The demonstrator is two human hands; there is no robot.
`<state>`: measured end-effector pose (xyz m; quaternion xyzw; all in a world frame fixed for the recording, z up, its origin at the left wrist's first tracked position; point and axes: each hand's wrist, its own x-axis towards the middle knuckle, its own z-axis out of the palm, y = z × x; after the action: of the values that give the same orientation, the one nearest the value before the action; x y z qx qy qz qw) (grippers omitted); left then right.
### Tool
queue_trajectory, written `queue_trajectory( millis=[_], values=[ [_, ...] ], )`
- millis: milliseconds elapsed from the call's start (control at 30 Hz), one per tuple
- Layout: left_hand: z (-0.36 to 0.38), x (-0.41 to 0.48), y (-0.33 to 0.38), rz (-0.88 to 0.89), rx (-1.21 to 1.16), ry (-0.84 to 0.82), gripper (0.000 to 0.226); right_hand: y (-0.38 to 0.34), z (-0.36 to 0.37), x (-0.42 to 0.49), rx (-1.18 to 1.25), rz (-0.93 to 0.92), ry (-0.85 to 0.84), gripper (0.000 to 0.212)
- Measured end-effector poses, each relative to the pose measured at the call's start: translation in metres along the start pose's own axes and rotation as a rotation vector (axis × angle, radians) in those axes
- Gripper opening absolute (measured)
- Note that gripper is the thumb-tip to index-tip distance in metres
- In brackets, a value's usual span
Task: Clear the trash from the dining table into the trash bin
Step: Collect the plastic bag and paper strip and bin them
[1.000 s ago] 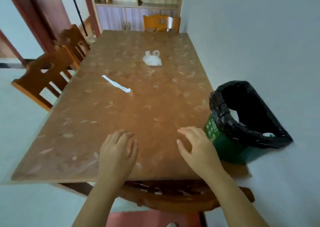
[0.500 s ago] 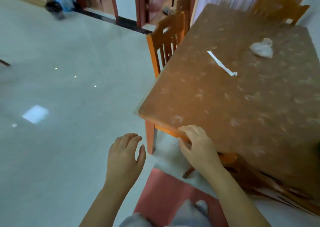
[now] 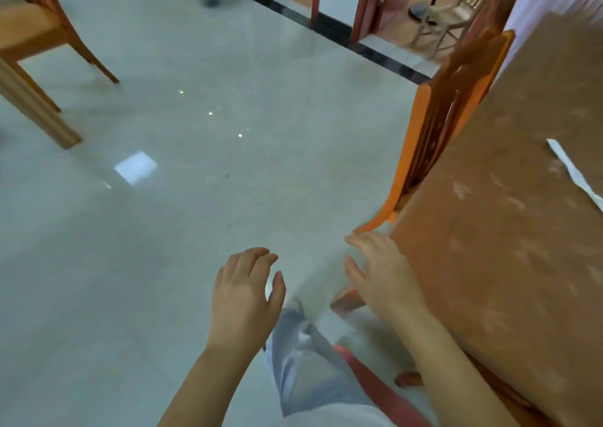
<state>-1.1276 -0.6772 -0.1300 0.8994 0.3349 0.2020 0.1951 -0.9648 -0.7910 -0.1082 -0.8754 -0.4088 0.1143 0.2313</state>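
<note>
The brown dining table [image 3: 509,230] fills the right side of the head view. A long white paper strip [image 3: 574,173] lies on it at the right edge of the frame, partly cut off. My left hand [image 3: 244,296] hovers over the floor with fingers loosely apart and holds nothing. My right hand [image 3: 383,273] is beside the table's near left corner, fingers spread, empty. The trash bin and the crumpled white tissue are out of view.
An orange wooden chair [image 3: 437,132] stands pushed against the table's left side. Another wooden chair [image 3: 36,54] is at the far left. Pale tiled floor [image 3: 195,165] spreads across the middle. A doorway with red frames [image 3: 362,5] lies beyond.
The view has swung left, away from the bin and the tissue. Both hands have left the tabletop; the right one now sits off the table's corner.
</note>
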Motion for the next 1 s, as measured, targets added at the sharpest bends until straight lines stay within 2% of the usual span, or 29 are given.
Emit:
queue_trajectory(
  millis=[100,367,700,1000],
  values=[
    [0.001,0.067,-0.019,0.025,0.042,-0.024,0.032,-0.004,0.007,0.068,0.050,-0.010,0.011,0.039],
    [0.000,0.255,-0.024,0.127,0.031,0.024,0.032,-0.019,-0.022,0.225,0.083,0.017,0.118,0.026],
    [0.056,0.447,-0.061,0.321,-0.059,-0.115,0.031,0.006,-0.025,0.368,0.025,0.273,0.207,0.028],
    [0.094,0.645,-0.047,0.594,-0.140,-0.188,0.030,0.012,-0.062,0.513,0.050,0.455,0.487,0.025]
  ],
)
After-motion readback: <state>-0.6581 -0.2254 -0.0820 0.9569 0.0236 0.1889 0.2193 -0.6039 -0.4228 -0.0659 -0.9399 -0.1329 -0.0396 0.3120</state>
